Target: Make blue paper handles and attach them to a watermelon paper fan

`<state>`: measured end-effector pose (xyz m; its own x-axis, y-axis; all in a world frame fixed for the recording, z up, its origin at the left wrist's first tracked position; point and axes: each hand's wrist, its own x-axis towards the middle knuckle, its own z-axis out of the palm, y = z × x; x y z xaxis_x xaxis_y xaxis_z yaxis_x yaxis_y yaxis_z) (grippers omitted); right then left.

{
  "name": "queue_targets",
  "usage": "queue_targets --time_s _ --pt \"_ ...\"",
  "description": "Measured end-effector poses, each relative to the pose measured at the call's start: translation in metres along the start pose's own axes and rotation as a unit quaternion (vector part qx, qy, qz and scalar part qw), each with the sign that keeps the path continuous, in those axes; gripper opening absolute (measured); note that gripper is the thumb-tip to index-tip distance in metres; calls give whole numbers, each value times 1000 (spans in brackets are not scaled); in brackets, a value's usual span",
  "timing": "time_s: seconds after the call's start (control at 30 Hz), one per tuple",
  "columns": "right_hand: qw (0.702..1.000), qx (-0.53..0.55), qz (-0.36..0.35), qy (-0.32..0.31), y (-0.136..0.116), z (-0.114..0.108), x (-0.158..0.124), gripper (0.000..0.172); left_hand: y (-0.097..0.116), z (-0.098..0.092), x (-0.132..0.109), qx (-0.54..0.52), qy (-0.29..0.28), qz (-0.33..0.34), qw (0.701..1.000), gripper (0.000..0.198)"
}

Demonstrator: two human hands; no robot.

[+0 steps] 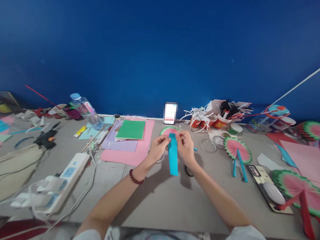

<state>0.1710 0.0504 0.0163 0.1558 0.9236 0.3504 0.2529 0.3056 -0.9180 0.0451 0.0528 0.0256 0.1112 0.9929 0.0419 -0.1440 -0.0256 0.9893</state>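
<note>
My left hand (158,146) and my right hand (185,146) are raised together over the middle of the grey table (156,201). Both pinch the top end of a long turquoise paper strip (173,156), which hangs down toward me. Fingers of both hands are closed on the strip. A red bead bracelet (135,177) circles my left wrist. Just behind the hands lies a round pink and green pleated paper fan (169,130), partly hidden by the strip and fingers.
Stacked pink, lilac and green paper sheets (130,138) lie left of the hands. A power strip (71,172), cables, a glue gun (45,139) and a water bottle (86,110) fill the left. Finished watermelon fans (237,149), a phone (260,175) and cups stand right.
</note>
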Motion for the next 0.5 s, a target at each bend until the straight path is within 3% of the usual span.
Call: queue_targets --time_s 0.17,0.5 --pt "999 43 18 -13 2 2 -2 24 -1 -2 0 53 6 55 997 33" --pt "965 194 146 -99 1 -10 15 34 4 -4 -1 78 -14 61 995 34"
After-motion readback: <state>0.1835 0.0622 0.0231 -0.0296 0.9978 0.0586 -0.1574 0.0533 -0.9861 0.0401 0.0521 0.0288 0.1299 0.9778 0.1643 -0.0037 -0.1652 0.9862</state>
